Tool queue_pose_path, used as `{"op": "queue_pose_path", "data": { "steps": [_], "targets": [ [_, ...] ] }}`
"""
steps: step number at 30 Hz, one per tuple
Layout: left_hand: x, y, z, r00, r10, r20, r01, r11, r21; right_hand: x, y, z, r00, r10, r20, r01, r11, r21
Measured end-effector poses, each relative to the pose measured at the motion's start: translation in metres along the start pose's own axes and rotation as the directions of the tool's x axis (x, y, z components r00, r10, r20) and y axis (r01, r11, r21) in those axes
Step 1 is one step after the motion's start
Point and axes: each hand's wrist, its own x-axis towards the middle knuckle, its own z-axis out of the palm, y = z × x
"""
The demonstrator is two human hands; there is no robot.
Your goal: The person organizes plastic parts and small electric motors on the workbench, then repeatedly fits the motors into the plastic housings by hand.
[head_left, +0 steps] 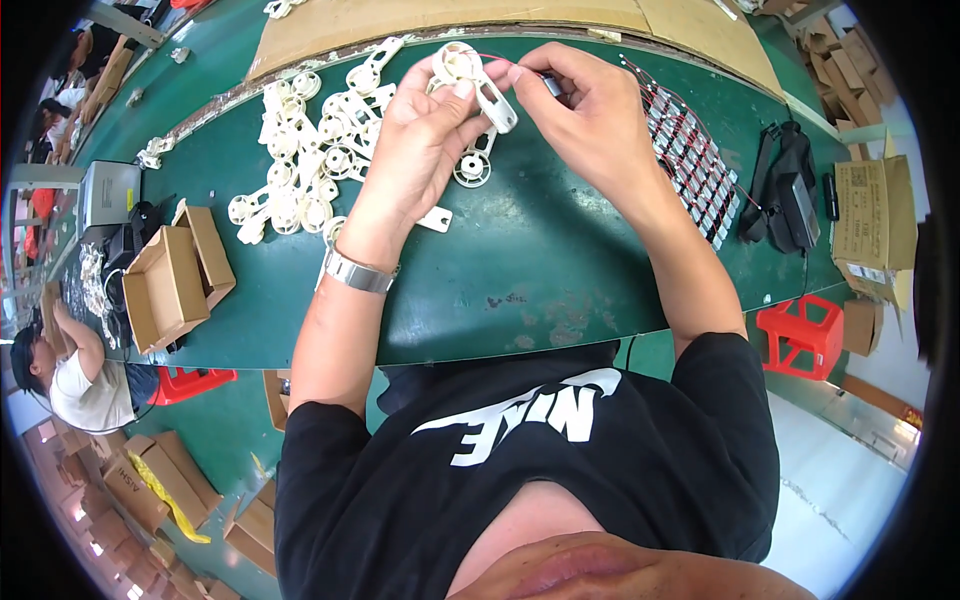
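Note:
My left hand (412,145) grips a cream plastic housing (459,63) with a round cup at one end and a slotted arm at the other, held up above the green table. Close beside it, my right hand (597,125) is closed in a pinch on a small silver part (552,87), mostly hidden by the fingers. A thin red wire (500,56) runs from the cup toward my right fingers. Left of my left hand lies a loose pile of like cream housings (300,150). Another housing (473,168) rests on the table under my hands.
Rows of small silver parts with red and black wires (690,150) lie right of my right arm. Beyond are a black bag (795,190) and a carton (870,215). Open cardboard trays (165,290) stand at left. Brown cardboard (520,18) lines the far edge. Another person (95,385) sits at left.

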Motion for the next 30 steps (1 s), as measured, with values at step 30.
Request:
{"op": "queue_pose_path", "data": {
  "steps": [30],
  "targets": [
    [0.002, 0.011, -0.019, 0.987, 0.152, -0.057, -0.093, 0.816, 0.571, -0.005, -0.002, -0.019, 0.967, -0.208, 0.146, 0.252, 0.865, -0.434]
  ]
}}
